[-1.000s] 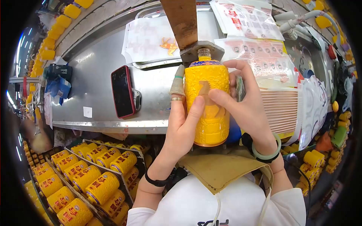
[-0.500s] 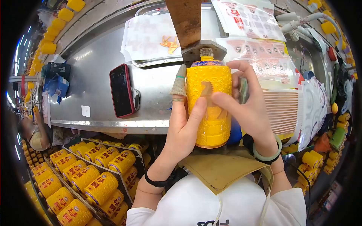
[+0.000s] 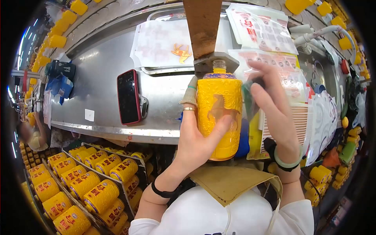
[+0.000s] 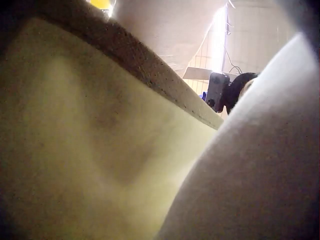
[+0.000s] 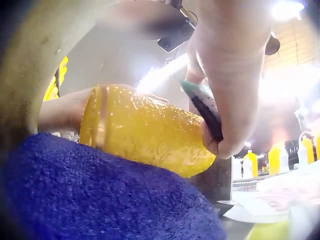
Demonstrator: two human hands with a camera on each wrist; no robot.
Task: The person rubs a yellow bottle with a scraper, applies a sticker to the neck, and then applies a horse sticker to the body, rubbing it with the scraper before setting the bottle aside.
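A yellow embossed bottle (image 3: 233, 137) with a clear glass neck lies in front of the person, its neck towards a metal bracket (image 3: 216, 58). My left hand (image 3: 197, 147) grips its left side, the thumb pressed on the lower part of a brown horse-shaped decal (image 3: 217, 106). A cloth finger cover (image 3: 189, 95) is on one left finger. To the right of the bottle, my right hand (image 3: 276, 107) pinches a small flat green-and-black piece (image 5: 205, 105). An apron and sleeve fill most of the left wrist view.
A blue towel (image 5: 110, 190) lies under the bottle. On the metal bench are a phone (image 3: 128, 98), a tray with a white sheet (image 3: 150, 45) and a horse decal, and printed sheets (image 3: 264, 29). Crates of yellow bottles (image 3: 102, 194) stand at lower left.
My right thumb and fingers have come off the bottle and moved right with the flat piece, showing more of the decal. My left hand keeps its grip, with the thumb shifted rightward across the decal.
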